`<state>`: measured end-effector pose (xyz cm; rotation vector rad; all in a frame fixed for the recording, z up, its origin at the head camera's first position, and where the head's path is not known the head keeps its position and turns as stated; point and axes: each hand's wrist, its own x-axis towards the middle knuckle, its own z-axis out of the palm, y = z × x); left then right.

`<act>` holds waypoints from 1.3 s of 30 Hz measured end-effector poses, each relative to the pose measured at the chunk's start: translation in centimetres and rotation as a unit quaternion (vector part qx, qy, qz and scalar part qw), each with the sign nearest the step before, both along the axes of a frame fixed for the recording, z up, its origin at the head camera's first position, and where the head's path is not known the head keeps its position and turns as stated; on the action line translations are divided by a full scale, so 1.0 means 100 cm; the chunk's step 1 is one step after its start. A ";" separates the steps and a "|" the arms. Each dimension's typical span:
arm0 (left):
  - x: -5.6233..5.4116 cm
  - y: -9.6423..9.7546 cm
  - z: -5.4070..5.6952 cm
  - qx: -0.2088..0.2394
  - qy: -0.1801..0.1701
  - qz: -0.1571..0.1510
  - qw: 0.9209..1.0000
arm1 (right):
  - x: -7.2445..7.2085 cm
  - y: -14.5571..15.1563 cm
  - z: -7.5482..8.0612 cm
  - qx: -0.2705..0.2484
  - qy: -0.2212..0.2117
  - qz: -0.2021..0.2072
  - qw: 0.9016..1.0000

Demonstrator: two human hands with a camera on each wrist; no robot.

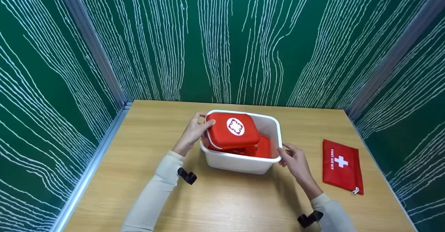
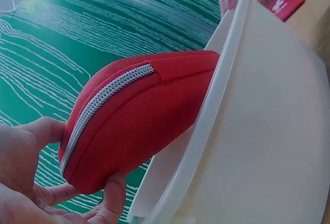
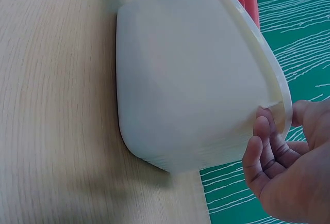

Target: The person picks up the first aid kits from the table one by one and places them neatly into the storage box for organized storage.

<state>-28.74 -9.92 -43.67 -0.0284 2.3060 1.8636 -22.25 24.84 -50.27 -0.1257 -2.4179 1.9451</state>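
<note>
A red zippered first aid case (image 1: 226, 131) with a white oval emblem sits tilted at the top of a white plastic bin (image 1: 240, 164). My left hand (image 1: 193, 131) grips the case at its left end, thumb on top; the left wrist view shows fingers around the zippered end of the case (image 2: 139, 115), which rises above the bin's rim. Under it inside the bin lies another red case (image 1: 265, 148), partly covered. My right hand (image 1: 293, 159) pinches the bin's right front rim, thumb over the edge and fingers beneath it in the right wrist view.
A flat red first aid pouch (image 1: 342, 166) with a white cross and a zipper pull lies on the wooden table (image 1: 146, 134) to the right of the bin. Green walls (image 1: 215, 44) with white wavy lines enclose the back and both sides.
</note>
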 end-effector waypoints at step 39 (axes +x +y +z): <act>-0.003 0.037 -0.006 -0.073 -0.002 -0.024 0.997 | -0.004 0.002 -0.013 0.006 0.017 -0.006 1.000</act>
